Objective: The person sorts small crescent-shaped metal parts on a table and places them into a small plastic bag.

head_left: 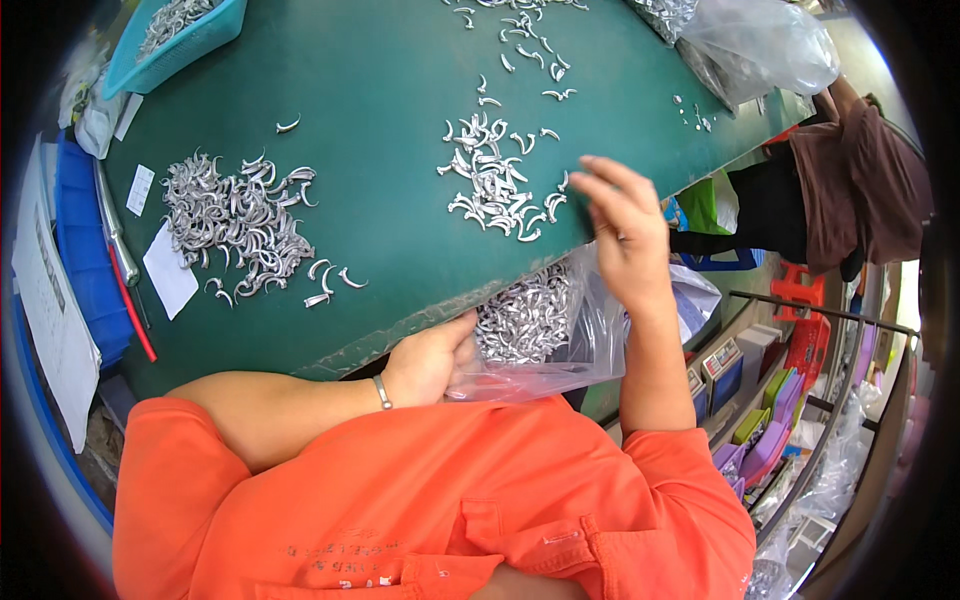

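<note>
Below the table's front edge a clear plastic bag (597,345) hangs with its mouth wide, filled with small curved silvery metal pieces (525,315). My left hand (432,358) grips the bag's left side, its fingers partly hidden by the plastic. Over the table edge, my right hand (628,225) is raised with its fingers loosely stretched to the left and nothing visible in them. Its fingertips come close to the right side of a loose heap of the same metal pieces (497,185). A larger heap of curved metal pieces (235,220) lies farther left.
A turquoise basket (205,42) of metal pieces stands at the far left of the green table (370,130). Paper slips (170,270) and a blue tray (90,240) lie at left. Another plastic bag (765,45) sits far right, near a person in brown (865,185). Shelved bins (770,440) stand right.
</note>
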